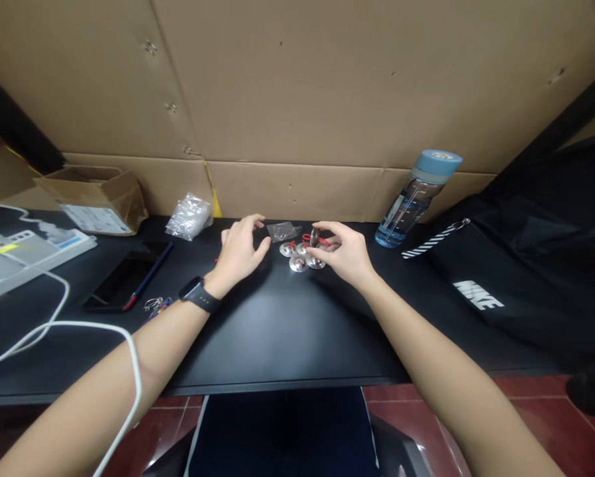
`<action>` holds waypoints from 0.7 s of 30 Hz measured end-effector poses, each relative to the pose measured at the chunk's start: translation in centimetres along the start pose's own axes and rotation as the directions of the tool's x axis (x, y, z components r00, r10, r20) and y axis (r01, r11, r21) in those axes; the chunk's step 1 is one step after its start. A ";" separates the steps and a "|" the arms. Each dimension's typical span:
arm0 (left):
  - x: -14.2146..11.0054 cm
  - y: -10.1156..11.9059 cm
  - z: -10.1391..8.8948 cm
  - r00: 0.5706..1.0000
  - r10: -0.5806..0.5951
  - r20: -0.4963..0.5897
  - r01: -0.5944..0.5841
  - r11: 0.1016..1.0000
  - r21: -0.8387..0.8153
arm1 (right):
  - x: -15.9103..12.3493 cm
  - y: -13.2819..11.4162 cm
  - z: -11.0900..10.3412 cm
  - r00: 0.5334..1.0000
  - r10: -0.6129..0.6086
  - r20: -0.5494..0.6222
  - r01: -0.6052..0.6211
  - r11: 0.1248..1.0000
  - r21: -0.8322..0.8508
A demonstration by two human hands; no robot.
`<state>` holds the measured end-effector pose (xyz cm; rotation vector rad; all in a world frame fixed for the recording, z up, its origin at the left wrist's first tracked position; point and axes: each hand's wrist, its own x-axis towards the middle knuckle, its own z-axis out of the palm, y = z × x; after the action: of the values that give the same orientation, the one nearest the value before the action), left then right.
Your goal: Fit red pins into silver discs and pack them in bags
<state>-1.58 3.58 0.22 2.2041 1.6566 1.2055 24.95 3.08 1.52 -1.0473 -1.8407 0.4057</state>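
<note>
Several small silver finger cymbals [299, 264] with red loops lie close together at the middle of the black table. My right hand [344, 252] pinches one more silver finger cymbal [315, 236] between thumb and fingers, tilted up on edge above the others, and its red loop shows beside the fingers. To the left of the cymbals my left hand [240, 248] hovers over the table, fingers apart and holding nothing. A bit of red shows by its wrist side, mostly hidden. Behind the cymbals lies a small clear plastic bag [283, 231].
On the left are an opened cardboard box [99, 199], crumpled plastic wrap [189, 216], a phone [128, 275] with a pen, keys [158, 306] and a white power strip [29, 255]. A white cable crosses my left forearm. A water bottle [417, 199] and black bag [526, 285] stand right.
</note>
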 end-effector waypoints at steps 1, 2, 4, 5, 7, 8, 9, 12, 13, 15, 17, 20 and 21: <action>0.4 -0.6 0.0 1.000 0.023 0.008 -0.024 0.995 0.096 | 0.2 0.4 -0.2 1.000 0.015 -0.024 -0.016 1.000 -0.013; 0.8 -1.0 0.1 0.999 0.032 0.026 -0.036 0.986 0.161 | 0.4 0.9 -0.4 0.999 0.025 -0.039 -0.026 0.999 -0.021; 1.4 -1.7 0.5 0.995 0.047 0.091 -0.067 0.972 0.227 | 0.6 1.7 -0.6 0.998 0.033 -0.056 -0.034 0.999 -0.028; 1.6 -1.8 0.7 0.991 0.058 0.125 -0.086 0.969 0.231 | 0.7 2.0 -0.6 0.998 0.032 -0.060 -0.034 0.999 -0.028; 1.7 -1.8 1.1 0.980 0.083 0.180 -0.119 0.972 0.200 | 0.8 2.3 -0.5 0.998 0.028 -0.064 -0.029 0.999 -0.019; 1.7 -1.7 1.2 0.977 0.092 0.192 -0.127 0.976 0.178 | 0.8 2.4 -0.5 0.998 0.025 -0.064 -0.026 1.000 -0.010; 1.7 -1.6 1.3 0.976 0.096 0.196 -0.128 0.979 0.159 | 0.8 2.4 -0.4 0.998 0.021 -0.062 -0.021 1.000 -0.001; 1.7 -1.1 1.2 0.981 0.096 0.171 -0.121 0.982 0.146 | 0.7 2.2 -0.3 0.999 0.002 -0.055 -0.002 1.000 0.003; 1.6 -1.0 1.2 0.982 0.096 0.161 -0.119 0.983 0.141 | 0.7 2.1 -0.2 0.999 -0.006 -0.052 0.006 1.000 -0.005; 1.6 -0.7 1.2 0.986 0.097 0.133 -0.111 0.989 0.100 | 0.7 1.9 -0.2 0.999 -0.021 -0.050 0.020 1.000 -0.015; 1.5 -0.6 1.3 0.987 0.106 0.121 -0.113 0.992 0.050 | 0.7 1.8 -0.2 0.999 -0.031 -0.044 0.031 0.999 -0.008; 1.2 -0.4 1.7 0.968 0.166 0.191 -0.179 0.982 0.054 | 0.8 1.7 -0.3 0.998 -0.044 -0.033 0.044 0.999 -0.003; 1.1 -0.4 1.8 0.957 0.186 0.224 -0.206 0.976 0.070 | 0.8 1.7 -0.3 0.998 -0.047 -0.029 0.047 0.999 -0.006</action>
<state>-0.61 5.29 -0.60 2.5043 1.4647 0.9022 25.87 4.65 0.95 -1.0069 -1.8373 0.3559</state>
